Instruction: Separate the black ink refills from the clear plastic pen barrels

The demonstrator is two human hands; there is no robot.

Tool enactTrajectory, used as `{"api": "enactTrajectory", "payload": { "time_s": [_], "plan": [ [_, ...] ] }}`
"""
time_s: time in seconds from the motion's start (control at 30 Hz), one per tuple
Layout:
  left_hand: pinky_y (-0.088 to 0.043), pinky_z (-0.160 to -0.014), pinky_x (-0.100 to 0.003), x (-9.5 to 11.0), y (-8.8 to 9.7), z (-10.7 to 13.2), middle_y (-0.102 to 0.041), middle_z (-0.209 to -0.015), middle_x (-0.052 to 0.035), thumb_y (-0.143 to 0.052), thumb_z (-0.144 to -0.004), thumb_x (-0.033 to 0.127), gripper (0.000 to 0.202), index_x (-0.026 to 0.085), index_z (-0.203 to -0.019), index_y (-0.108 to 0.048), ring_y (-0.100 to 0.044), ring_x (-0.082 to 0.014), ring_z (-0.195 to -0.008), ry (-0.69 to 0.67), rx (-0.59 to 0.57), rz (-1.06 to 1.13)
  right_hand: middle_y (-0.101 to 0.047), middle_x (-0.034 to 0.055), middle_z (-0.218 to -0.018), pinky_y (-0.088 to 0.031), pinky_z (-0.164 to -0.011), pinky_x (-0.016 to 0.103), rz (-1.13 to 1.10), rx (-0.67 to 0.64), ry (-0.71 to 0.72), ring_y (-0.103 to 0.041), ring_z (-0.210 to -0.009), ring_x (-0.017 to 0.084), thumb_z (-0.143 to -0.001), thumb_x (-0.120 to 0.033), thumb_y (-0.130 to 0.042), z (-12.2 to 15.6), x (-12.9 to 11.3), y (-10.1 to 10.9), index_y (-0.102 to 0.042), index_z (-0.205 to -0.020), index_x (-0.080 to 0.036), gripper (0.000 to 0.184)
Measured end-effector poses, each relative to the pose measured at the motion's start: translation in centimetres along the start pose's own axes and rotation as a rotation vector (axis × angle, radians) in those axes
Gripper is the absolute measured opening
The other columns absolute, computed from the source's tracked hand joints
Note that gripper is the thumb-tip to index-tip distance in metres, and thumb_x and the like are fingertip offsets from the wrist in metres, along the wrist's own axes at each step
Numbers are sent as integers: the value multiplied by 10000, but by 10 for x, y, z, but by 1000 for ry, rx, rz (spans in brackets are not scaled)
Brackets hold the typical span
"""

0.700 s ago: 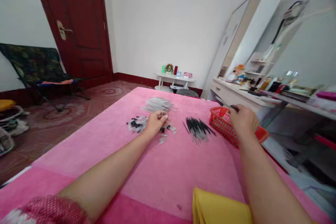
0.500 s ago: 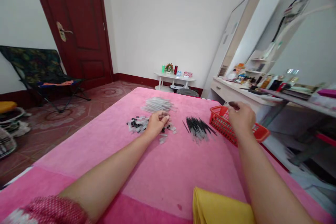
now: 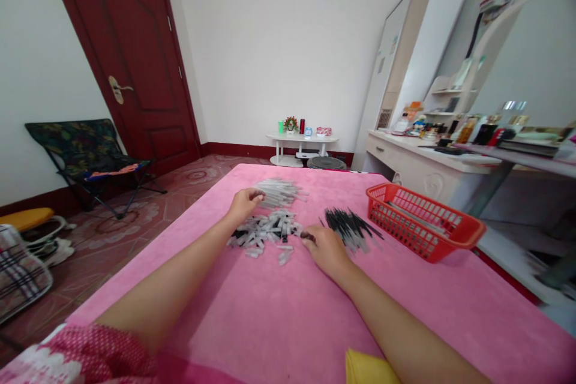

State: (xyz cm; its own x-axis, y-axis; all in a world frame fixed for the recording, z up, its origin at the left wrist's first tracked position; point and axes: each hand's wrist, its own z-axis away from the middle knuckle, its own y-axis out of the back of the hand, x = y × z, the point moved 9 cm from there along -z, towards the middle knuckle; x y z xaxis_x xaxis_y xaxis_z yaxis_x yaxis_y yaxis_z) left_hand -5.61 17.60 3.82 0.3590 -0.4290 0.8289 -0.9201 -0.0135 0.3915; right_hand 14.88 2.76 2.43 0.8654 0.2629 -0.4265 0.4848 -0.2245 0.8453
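My left hand (image 3: 245, 203) is at the left edge of a pile of pale, translucent pen barrels (image 3: 279, 192), its thumb and fingers pinched together. Anything between those fingertips is hidden. Just nearer lies a loose heap of small clear and black pen caps (image 3: 265, 229). My right hand (image 3: 327, 249) is at the right side of that heap, fingers curled closed with dark fingertips towards the caps. What it may hold cannot be made out. Partly behind the right hand lies a bundle of thin black-and-clear pen refills (image 3: 351, 225).
A red plastic basket (image 3: 420, 231) with slender pale sticks inside stands at the table's right edge. Yellow cloth (image 3: 369, 367) lies at the near edge of the pink table cover (image 3: 270, 312). Beyond are a folding chair (image 3: 96, 159) and a cluttered dressing table (image 3: 405, 153).
My right hand has moved left from above the basket to the cap heap. My left hand has gone from the caps to the barrels' left edge. The view has shifted slightly.
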Motion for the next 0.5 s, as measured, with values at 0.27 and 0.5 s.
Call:
{"api": "enactTrajectory", "payload": {
  "time_s": [0.27,0.5],
  "plan": [
    [-481,-769,-334,24,-64,4,-716,-890,-65,-537,-790,431,379,134,-955,-704,-626,-225,-830,-149,-410,-114,-700,24,-820,-403,-662,222,-143,49,-58,-612,-755,153,-780,-210,-533,-4,19,-5,-692,-833,-220,168],
    [-435,-857,-325,49,-99,22,-698,-919,-65,-522,-808,307,252,162,-925,-691,-592,-217,-916,-376,-557,-302,-704,23,-806,-411,-657,223,-189,47,-72,-610,-738,154,-769,-209,-538,-5,24,-8,-697,-829,-219,170]
  ]
}}
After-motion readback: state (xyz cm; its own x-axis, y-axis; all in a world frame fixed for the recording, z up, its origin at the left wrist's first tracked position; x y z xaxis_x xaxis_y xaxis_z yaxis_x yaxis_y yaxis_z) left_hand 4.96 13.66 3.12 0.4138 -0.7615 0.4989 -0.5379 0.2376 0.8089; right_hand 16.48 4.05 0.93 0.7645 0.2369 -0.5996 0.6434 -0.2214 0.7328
